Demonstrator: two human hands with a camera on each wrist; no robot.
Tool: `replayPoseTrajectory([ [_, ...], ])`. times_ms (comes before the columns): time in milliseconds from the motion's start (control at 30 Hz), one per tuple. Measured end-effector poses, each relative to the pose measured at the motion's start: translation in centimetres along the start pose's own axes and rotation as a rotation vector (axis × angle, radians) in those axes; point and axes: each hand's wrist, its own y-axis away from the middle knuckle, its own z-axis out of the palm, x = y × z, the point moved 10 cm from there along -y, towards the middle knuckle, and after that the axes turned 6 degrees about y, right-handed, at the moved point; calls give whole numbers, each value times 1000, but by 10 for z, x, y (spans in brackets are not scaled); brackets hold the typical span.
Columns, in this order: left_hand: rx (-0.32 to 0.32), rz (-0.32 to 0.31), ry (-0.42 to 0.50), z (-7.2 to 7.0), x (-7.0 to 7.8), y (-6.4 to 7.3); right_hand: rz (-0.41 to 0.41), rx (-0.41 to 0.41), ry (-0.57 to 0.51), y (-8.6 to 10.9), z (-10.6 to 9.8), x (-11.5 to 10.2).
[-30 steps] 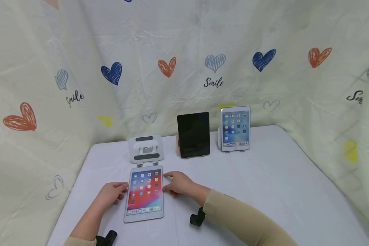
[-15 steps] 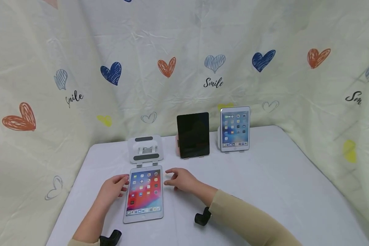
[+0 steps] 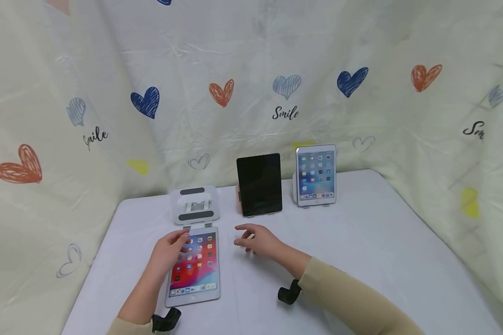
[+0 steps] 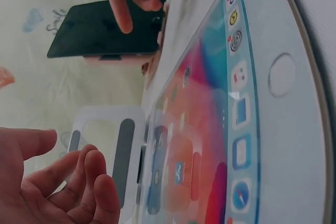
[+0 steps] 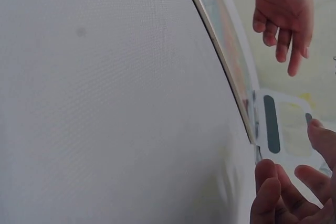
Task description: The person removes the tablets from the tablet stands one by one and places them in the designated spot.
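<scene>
A white-framed tablet (image 3: 197, 272) with its screen lit lies flat on the table, top end against the lip of a white tablet stand (image 3: 194, 204). My left hand (image 3: 164, 253) hovers over the tablet's upper left corner, hiding part of the screen. In the left wrist view that hand (image 4: 58, 187) has loosely bent fingers, thumb apart, nothing held. To the right of the tablet, my right hand (image 3: 260, 239) is in the air over the cloth, fingers relaxed. The right wrist view shows its fingers (image 5: 273, 184) with nothing between them.
A dark-screened tablet (image 3: 260, 184) leans on a pink stand at the back middle. Right of it, another white tablet (image 3: 316, 174) stands upright with its screen lit. A white cloth (image 3: 360, 251) covers the table, and a heart-printed curtain (image 3: 243, 46) hangs behind.
My right hand has let go of the tablet's right edge and moved away to the right. My left hand has left the left edge and moved up over the upper corner.
</scene>
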Motion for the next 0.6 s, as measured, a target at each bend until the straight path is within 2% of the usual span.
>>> replayPoseTrajectory([
  [300, -39, 19, 63, 28, 17, -3, 3, 36, -5, 10, -29, 19],
  [600, -70, 65, 89, 55, 37, -8, 47, 109, -50, 21, -71, 50],
])
